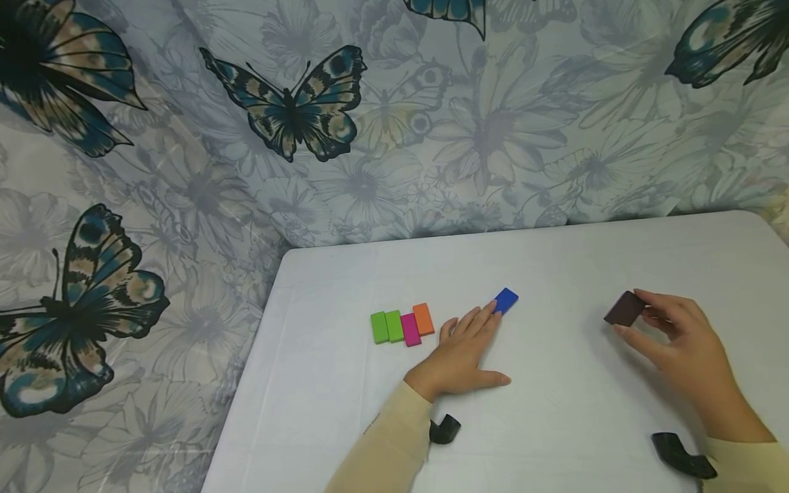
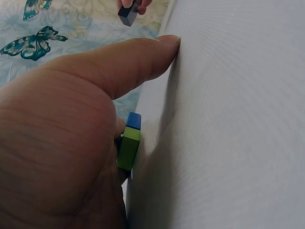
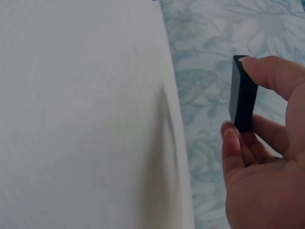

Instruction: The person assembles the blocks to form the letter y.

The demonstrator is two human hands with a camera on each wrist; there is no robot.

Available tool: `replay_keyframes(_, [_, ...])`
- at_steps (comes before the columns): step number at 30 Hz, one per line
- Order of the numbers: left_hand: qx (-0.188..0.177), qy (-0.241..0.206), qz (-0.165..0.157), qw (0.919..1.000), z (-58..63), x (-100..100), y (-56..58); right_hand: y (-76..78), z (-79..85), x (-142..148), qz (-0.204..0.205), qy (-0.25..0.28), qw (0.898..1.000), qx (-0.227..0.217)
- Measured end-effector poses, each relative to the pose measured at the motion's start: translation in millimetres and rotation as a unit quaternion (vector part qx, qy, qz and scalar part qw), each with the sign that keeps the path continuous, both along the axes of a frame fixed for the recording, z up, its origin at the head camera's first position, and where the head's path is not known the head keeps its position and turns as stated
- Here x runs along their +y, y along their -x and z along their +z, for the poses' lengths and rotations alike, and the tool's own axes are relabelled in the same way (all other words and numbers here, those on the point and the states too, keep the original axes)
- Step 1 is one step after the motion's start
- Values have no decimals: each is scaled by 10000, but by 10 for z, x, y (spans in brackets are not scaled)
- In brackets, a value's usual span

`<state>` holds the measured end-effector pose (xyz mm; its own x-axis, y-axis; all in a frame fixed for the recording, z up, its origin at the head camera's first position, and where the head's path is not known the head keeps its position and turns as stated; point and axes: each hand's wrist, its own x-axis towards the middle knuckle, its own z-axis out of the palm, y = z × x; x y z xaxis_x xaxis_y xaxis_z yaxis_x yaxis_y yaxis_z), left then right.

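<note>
My left hand (image 1: 461, 357) lies palm down, fingers extended and thumb spread, with its fingertips at the near end of a blue block (image 1: 507, 300). In the left wrist view, a green block face (image 2: 128, 149) shows beside blue past the palm; how the two join is partly hidden. My right hand (image 1: 693, 346) pinches a dark brown block (image 1: 625, 309) between thumb and fingers. The right wrist view shows this dark block (image 3: 243, 94) held above the surface. Left of my left hand, two green blocks (image 1: 386, 327), a magenta block (image 1: 410, 330) and an orange block (image 1: 423, 319) form a row.
A white-covered table (image 1: 320, 411) holds the blocks. Behind it hangs a grey floral cloth (image 1: 394, 150) with butterflies. Black curved pieces (image 1: 683, 457) jut out beside both wrists.
</note>
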<state>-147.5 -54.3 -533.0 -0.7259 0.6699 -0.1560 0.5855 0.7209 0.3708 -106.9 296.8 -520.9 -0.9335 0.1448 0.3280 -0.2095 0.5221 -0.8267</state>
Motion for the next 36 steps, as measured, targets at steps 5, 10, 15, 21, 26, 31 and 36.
replay_keyframes(5, [-28,-20,10,10000,13,3,-2,28,33,-69,166,82,9998,4])
replay_keyframes(10, [-20,40,37,10000,26,10,0,100,64,-158,299,57,9995,101])
replay_keyframes(15, [-18,66,52,10000,21,13,1,176,94,-252,420,33,9990,146])
replay_keyframes(21, [-28,99,74,9999,4,14,0,275,151,-366,465,65,9987,210])
replay_keyframes(26, [-32,82,71,9999,10,10,-2,367,180,-442,459,17,9986,274])
replay_keyframes(31, [-41,72,65,9999,20,5,-4,448,202,-496,373,-180,9989,228])
replay_keyframes(36, [-25,90,50,9999,27,13,-2,538,224,-549,364,-190,9989,233])
